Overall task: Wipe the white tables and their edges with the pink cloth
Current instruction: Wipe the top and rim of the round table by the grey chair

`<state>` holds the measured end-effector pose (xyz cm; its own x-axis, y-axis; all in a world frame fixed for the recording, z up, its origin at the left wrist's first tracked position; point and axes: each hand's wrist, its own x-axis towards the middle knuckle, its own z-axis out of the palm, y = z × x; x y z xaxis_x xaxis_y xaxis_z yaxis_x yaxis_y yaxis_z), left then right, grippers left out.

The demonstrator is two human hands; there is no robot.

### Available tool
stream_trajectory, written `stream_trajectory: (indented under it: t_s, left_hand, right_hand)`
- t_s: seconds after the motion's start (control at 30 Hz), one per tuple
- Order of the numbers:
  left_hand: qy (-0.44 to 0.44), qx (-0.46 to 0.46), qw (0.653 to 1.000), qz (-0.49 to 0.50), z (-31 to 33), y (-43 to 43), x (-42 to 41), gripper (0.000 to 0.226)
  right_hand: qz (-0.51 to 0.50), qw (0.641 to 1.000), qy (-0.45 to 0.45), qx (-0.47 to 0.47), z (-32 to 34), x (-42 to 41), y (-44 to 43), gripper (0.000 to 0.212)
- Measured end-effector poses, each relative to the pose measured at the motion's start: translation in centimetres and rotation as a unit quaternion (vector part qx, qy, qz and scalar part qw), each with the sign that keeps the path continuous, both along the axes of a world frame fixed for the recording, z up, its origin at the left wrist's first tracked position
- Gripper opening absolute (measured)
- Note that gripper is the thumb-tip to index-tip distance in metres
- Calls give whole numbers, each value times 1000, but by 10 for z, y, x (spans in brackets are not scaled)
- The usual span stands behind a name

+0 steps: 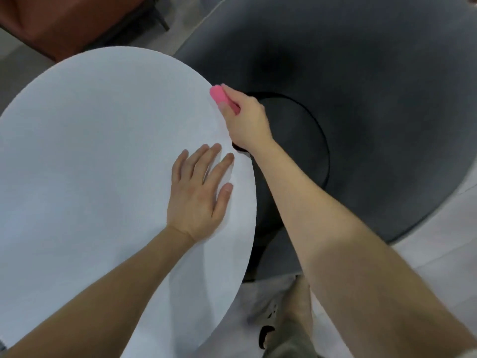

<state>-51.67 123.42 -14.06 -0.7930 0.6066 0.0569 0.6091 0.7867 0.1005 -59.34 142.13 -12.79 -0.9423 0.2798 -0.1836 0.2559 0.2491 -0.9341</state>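
A round white table (98, 161) fills the left and middle of the head view. My right hand (245, 120) grips the pink cloth (220, 95) and holds it against the table's right edge, with the fingers curled round the rim. Only a small folded part of the cloth shows above the hand. My left hand (198, 195) lies flat on the tabletop near the same edge, fingers spread and straight, just below the right hand.
A round dark grey rug (374, 99) covers the floor to the right, with the table's black round base (304, 140) on it. A reddish-brown seat (59, 24) stands at the top left. My foot in a sandal (284, 329) is on the pale floor below.
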Motion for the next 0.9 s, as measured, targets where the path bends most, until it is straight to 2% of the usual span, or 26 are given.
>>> stream_trajectory:
  t_s: [0.07, 0.17, 0.27, 0.33, 0.43, 0.47, 0.53, 0.6, 0.67, 0.73, 0.8, 0.9]
  left_hand:
    - [-3, 17, 1000, -4, 2, -1, 0, 55]
    - [-5, 42, 999, -7, 4, 2, 0, 54]
    - [-15, 27, 999, -10, 8, 2, 0, 56]
    - [-25, 28, 999, -21, 18, -2, -7, 54]
    - [-50, 45, 997, -24, 36, -8, -32, 48]
    - [-54, 36, 998, 1, 40, -10, -43, 53]
    - [-86, -21, 991, 104, 48, -11, -73, 86]
    - [-162, -64, 955, 241, 58, -10, -108, 131]
    - [-234, -86, 908, 338, 65, -11, -136, 157]
    - [-292, -100, 872, 379, 67, -11, -160, 171]
    - [-330, -130, 852, 386, 68, -6, -175, 179]
    - [-324, -157, 850, 385, 67, -2, -177, 182]
  right_hand:
    - [-12, 1000, 6, -1, 0, 15, -9, 48]
    - [-56, 998, 2, -21, 1, 99, -22, 51]
    - [-42, 998, -29, -47, 8, 160, -24, 53]
    - [-4, 998, -29, -58, 9, 132, -11, 53]
    - [52, 998, -21, -17, 4, 15, 6, 50]
    - [84, 996, -17, -6, 5, -26, 7, 50]
    - [148, 989, -16, 8, 5, -82, 3, 50]
    - [159, 987, -21, 19, 3, -93, 0, 51]
    - [130, 991, -16, -1, 4, -62, 1, 51]
    - [112, 994, -17, -8, 5, -13, 8, 53]
    - [117, 992, -37, 13, 7, 27, 17, 56]
    - [138, 988, -53, 46, 7, 11, 15, 56]
